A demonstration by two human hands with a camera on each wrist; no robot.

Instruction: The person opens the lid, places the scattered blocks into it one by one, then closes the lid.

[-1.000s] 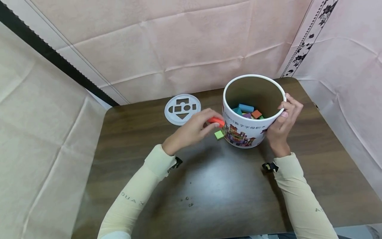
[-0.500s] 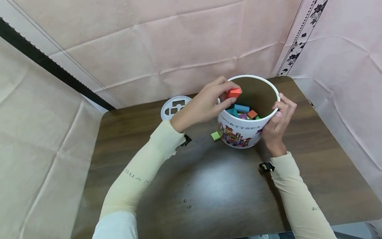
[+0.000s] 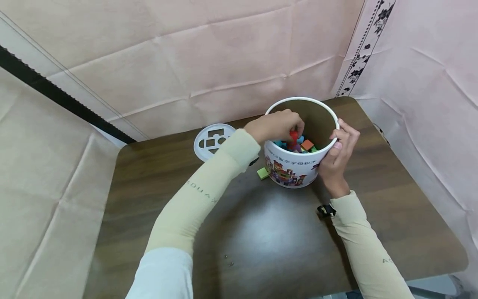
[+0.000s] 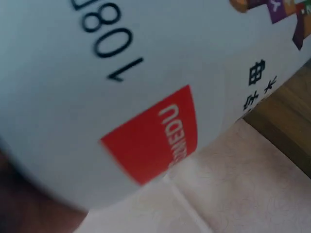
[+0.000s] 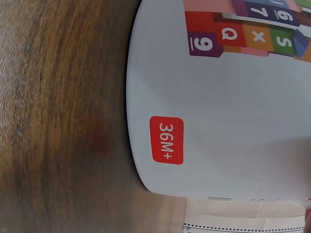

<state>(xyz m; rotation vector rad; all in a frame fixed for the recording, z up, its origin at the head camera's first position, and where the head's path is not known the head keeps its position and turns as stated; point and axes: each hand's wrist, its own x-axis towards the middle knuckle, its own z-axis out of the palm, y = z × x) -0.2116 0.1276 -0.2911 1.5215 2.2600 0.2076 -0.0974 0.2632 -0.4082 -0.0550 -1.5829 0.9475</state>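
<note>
A white bucket with printed block pictures stands upright on the table; its printed wall fills much of both wrist views. My left hand reaches over the rim into it, fingers pointing down and pinching a red block just above the other blocks. Inside lie an orange block and several blue, purple and green ones, partly hidden by the hand and the front wall. With fingers over the right rim and thumb on the near side, my right hand grips the bucket.
A light green block lies on the wooden table against the bucket's left foot. Behind my left forearm is a white disc lid with shaped cut-outs. Pale cloth walls rise behind the table and at both sides.
My left hand has carried the red block from beside the bucket up over the rim and down inside it. My right hand keeps its grip on the rim.
</note>
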